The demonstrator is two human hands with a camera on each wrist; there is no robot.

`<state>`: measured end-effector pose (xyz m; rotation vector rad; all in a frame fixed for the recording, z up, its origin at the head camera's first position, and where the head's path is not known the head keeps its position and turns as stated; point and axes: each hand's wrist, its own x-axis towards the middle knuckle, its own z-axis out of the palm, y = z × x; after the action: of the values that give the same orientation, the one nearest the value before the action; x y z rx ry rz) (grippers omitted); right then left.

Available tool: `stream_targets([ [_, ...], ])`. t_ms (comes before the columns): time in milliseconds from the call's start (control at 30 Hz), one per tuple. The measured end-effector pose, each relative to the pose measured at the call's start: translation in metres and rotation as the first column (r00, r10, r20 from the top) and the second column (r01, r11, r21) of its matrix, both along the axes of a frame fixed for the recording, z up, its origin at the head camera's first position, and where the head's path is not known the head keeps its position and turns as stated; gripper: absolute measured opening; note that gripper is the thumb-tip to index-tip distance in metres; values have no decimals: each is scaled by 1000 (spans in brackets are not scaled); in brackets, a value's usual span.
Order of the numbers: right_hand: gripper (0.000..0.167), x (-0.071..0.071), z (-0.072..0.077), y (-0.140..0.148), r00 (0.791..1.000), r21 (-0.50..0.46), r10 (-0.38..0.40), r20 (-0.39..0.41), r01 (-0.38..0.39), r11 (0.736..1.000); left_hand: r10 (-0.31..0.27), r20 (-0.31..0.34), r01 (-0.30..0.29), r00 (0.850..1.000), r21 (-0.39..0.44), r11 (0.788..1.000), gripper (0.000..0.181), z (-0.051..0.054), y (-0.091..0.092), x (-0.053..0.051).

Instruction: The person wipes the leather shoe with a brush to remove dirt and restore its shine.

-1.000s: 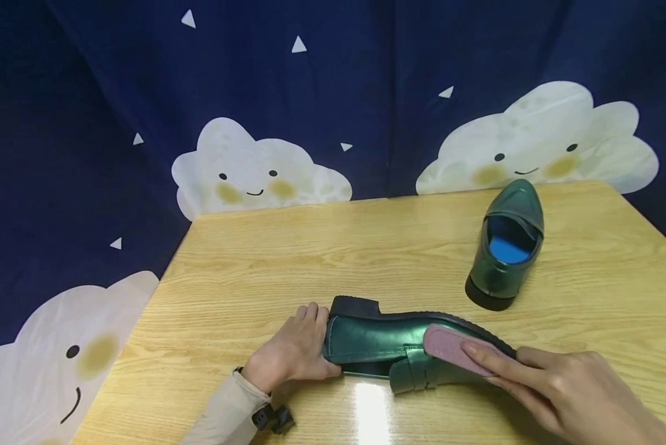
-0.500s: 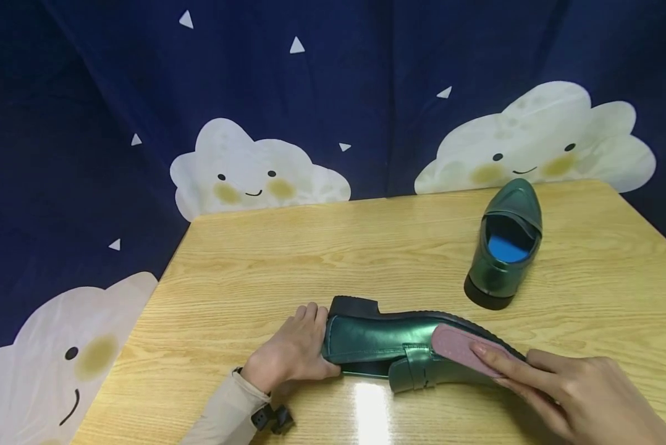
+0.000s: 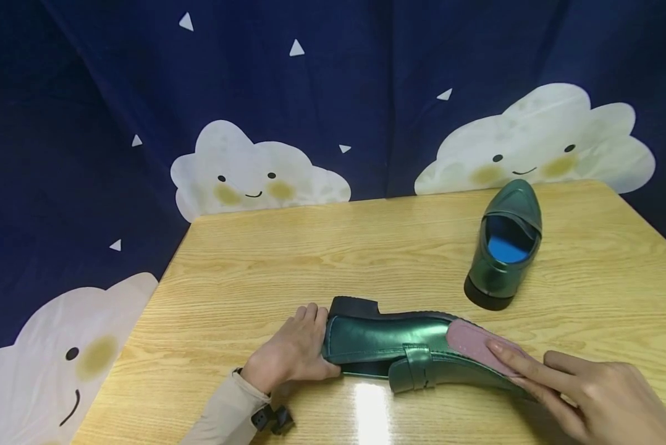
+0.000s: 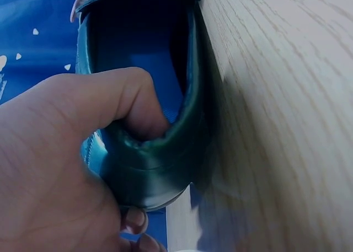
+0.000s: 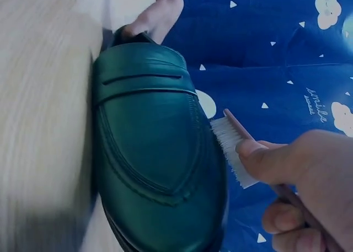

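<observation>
A dark green loafer [image 3: 377, 337] lies on its side on the table, its black sole facing away and its toe to the right. My left hand [image 3: 294, 352] grips its heel; in the left wrist view the thumb hooks inside the opening over the back rim. My right hand [image 3: 594, 389] holds a pink brush [image 3: 480, 347] against the upper side of the shoe near the toe. White bristles [image 5: 233, 150] touch the loafer's side in the right wrist view. The toe is partly hidden behind the brush and right hand in the head view.
The matching green loafer [image 3: 502, 247] with a blue insole stands upright at the back right of the wooden table [image 3: 288, 259]. Behind the table hangs a dark blue curtain [image 3: 366, 80] printed with clouds and triangles.
My right hand has slid the brush along the shoe's side to the right, toward the toe. The left hand and both loafers stay where they were.
</observation>
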<state>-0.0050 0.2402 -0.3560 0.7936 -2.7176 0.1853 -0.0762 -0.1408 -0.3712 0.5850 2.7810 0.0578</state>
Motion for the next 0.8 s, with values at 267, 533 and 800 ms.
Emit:
stream_targets([
  [267,57,3,2,2,999,-20,41,1,-41,999,5,6,-5,1000,15,1000,77,0,-1,0],
  [533,55,5,1,4,998,-61,63,-16,-64,996,-8,3,8,1000,7,1000,76,1,0,0],
  [800,55,7,-1,7,999,-62,-34,-36,32,998,-7,1,7,1000,12,1000,76,0,-1,-1],
])
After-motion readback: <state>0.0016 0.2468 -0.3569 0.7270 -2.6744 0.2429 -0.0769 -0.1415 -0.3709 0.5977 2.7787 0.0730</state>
